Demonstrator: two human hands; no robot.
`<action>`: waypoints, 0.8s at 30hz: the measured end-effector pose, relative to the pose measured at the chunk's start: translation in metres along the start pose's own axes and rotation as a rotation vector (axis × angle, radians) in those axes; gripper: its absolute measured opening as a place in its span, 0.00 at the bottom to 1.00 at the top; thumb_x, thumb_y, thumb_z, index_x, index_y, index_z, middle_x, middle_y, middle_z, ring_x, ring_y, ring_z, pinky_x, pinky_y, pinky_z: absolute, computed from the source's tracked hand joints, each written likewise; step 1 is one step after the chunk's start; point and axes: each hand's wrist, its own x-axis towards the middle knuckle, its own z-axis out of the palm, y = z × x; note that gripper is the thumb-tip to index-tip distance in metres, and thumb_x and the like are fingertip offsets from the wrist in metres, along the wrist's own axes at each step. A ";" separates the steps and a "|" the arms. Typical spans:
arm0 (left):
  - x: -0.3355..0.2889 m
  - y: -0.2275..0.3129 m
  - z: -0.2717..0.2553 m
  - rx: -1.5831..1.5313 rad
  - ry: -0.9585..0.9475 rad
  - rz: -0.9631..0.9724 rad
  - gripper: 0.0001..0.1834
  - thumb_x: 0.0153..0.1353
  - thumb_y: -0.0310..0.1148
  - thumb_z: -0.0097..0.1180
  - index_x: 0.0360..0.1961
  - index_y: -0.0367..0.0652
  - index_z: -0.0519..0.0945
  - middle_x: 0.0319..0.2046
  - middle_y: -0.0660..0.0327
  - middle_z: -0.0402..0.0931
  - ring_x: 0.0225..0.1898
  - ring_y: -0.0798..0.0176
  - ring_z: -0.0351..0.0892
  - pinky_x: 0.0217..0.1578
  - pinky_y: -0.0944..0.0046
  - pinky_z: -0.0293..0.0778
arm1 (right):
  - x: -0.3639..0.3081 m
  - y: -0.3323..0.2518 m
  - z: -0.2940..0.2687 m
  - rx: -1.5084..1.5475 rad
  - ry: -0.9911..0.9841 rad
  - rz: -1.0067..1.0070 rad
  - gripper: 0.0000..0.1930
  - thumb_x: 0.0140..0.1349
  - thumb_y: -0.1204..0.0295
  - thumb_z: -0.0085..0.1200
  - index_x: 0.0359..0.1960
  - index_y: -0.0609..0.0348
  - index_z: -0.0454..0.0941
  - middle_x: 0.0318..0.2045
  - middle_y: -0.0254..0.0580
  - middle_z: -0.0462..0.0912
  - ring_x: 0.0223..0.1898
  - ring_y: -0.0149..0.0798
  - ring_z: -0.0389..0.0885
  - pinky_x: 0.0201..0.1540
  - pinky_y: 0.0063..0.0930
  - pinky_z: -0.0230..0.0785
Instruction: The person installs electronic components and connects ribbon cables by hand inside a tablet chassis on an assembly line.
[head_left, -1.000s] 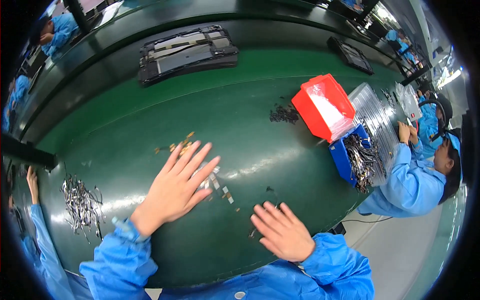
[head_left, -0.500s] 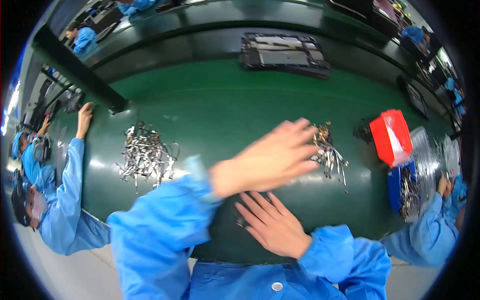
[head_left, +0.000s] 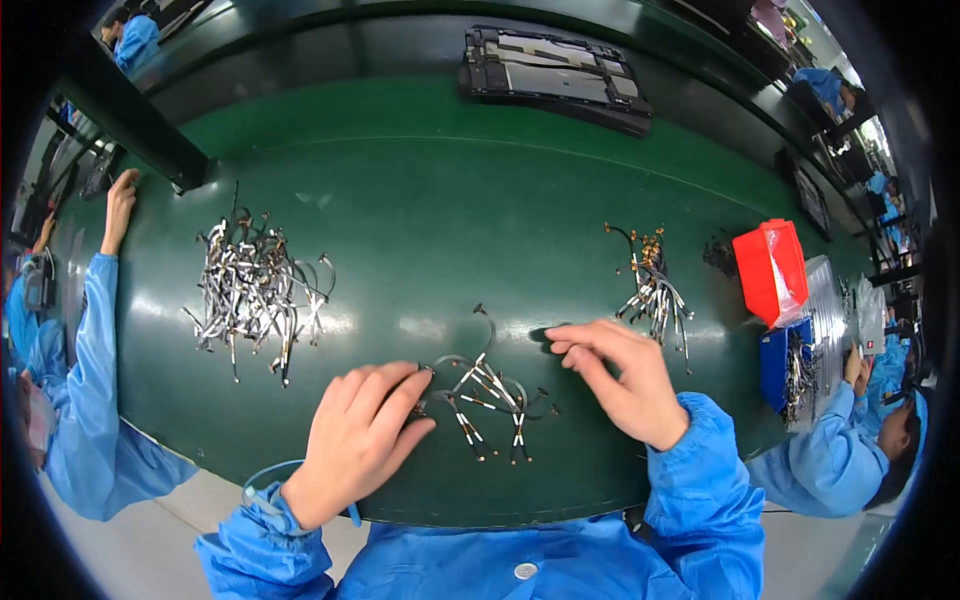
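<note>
Several short thin cables (head_left: 487, 378) with silver bands and small dark connectors lie loosely spread on the green table in front of me. At their left edge is my left hand (head_left: 360, 432), thumb and forefinger apart, the fingertips against the end of one cable. To the right of the cables my right hand (head_left: 625, 375) hovers with its thumb and fingertips drawn close together. A dark spot shows at these fingertips; whether it is a small part or a shadow I cannot make out. A smaller heap of similar cables (head_left: 655, 285) lies beyond my right hand.
A large cable heap (head_left: 262, 285) lies at the left. A flat black device housing (head_left: 560, 75) rests at the back. A red bin (head_left: 772, 270) and a blue bin (head_left: 785, 365) with parts stand at the right. Co-workers' arms (head_left: 90, 350) reach in from both sides.
My left hand has drawn back from the right-hand heap to the left of the near cables. My right hand has lifted off toward the right, uncovering the spread cables. The view has shifted slightly.
</note>
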 end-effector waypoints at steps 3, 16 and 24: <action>0.022 -0.013 0.009 -0.007 0.017 0.045 0.24 0.50 0.33 0.66 0.50 0.40 0.77 0.44 0.59 0.76 0.40 0.56 0.76 0.41 0.57 0.71 | -0.001 -0.002 0.003 -0.065 -0.022 0.015 0.14 0.61 0.83 0.53 0.48 0.62 0.81 0.36 0.44 0.83 0.37 0.37 0.83 0.42 0.27 0.74; 0.046 -0.003 0.036 0.072 0.020 0.561 0.21 0.55 0.34 0.55 0.51 0.42 0.77 0.53 0.61 0.76 0.51 0.61 0.77 0.50 0.59 0.74 | 0.058 0.015 0.030 -0.279 0.069 -0.300 0.13 0.59 0.72 0.61 0.46 0.57 0.82 0.39 0.39 0.78 0.42 0.45 0.77 0.44 0.35 0.74; 0.036 0.019 0.061 -0.042 -0.378 0.661 0.36 0.70 0.57 0.37 0.70 0.43 0.61 0.72 0.60 0.55 0.74 0.60 0.50 0.74 0.51 0.40 | 0.071 0.006 0.048 -0.199 0.075 -0.303 0.07 0.56 0.76 0.63 0.37 0.57 0.83 0.35 0.37 0.81 0.37 0.40 0.79 0.39 0.30 0.74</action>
